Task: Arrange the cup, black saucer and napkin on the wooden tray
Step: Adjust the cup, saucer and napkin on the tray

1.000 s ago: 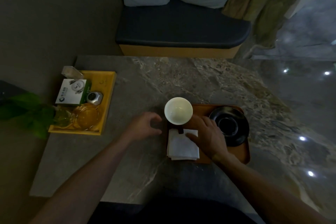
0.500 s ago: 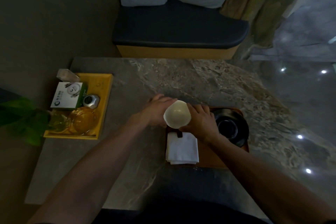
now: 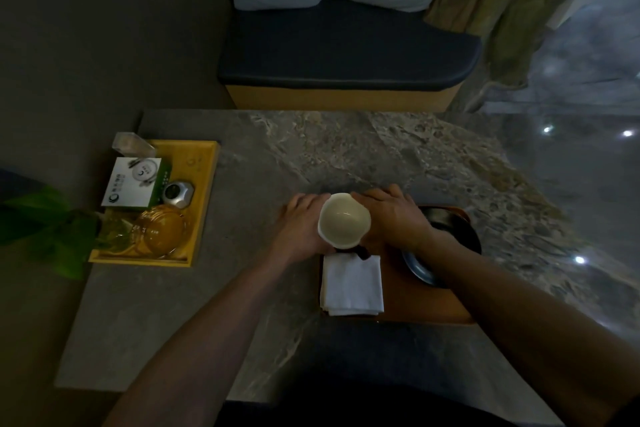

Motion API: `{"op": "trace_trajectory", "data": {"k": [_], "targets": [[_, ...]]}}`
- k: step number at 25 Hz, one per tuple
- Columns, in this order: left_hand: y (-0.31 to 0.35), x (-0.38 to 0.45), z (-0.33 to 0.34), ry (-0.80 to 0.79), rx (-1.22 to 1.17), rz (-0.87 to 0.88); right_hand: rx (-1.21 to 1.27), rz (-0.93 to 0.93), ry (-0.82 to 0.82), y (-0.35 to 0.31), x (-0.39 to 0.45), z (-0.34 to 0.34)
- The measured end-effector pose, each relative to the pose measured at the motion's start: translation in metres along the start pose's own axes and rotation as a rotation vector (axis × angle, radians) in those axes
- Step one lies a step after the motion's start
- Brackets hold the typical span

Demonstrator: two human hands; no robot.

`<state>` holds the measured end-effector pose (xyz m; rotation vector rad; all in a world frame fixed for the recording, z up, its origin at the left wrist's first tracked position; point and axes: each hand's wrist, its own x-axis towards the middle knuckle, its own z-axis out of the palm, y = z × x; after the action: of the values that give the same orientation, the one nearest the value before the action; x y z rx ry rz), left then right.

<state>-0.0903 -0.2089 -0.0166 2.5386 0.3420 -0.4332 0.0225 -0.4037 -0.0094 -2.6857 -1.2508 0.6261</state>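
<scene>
A white cup stands at the far left end of the wooden tray. My left hand wraps its left side and my right hand wraps its right side. A folded white napkin lies on the tray just in front of the cup, with a small dark object at its far edge. The black saucer sits on the tray's right part, partly hidden under my right wrist.
A yellow tray at the table's left edge holds a white and green box, a small metal pot and a glass dish. Green leaves lie left of it. A cushioned bench stands beyond the stone table.
My right hand left the napkin and my left hand left the table. Both now clasp the cup, one on each side.
</scene>
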Motion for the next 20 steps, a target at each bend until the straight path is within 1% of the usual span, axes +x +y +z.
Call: {"op": "trace_trajectory", "data": {"k": [2,4,6,7,8,10,11,13,15,17,20], "targets": [[0.003,-0.005,0.006,0.026,-0.045,-0.060,-0.051,-0.039,-0.037,0.003,0.006,-0.004],[0.005,-0.008,0.012,0.042,-0.053,-0.072,-0.086,-0.055,-0.072,0.004,0.009,-0.008],[0.005,-0.009,0.011,0.033,-0.043,-0.068,-0.029,-0.006,-0.103,0.002,0.004,-0.011],[0.004,-0.008,0.007,0.020,-0.029,-0.060,0.042,0.044,-0.085,-0.001,-0.002,-0.011],[0.002,-0.006,0.000,0.000,-0.005,-0.037,0.123,0.096,-0.026,-0.003,-0.010,-0.009],[0.002,0.002,-0.017,-0.074,0.052,0.039,0.260,0.161,0.166,-0.010,-0.034,0.002],[0.003,0.007,-0.026,-0.126,0.092,0.081,0.292,0.179,0.229,-0.014,-0.046,0.010],[0.009,0.021,-0.041,-0.236,0.202,0.154,0.297,0.208,0.254,-0.024,-0.062,0.023],[0.017,0.032,-0.047,-0.312,0.303,0.191,0.280,0.248,0.279,-0.030,-0.064,0.031],[0.020,0.036,-0.048,-0.345,0.352,0.208,0.272,0.295,0.303,-0.032,-0.063,0.031],[0.016,0.036,-0.046,-0.323,0.335,0.228,0.249,0.282,0.314,-0.030,-0.061,0.031]]}}
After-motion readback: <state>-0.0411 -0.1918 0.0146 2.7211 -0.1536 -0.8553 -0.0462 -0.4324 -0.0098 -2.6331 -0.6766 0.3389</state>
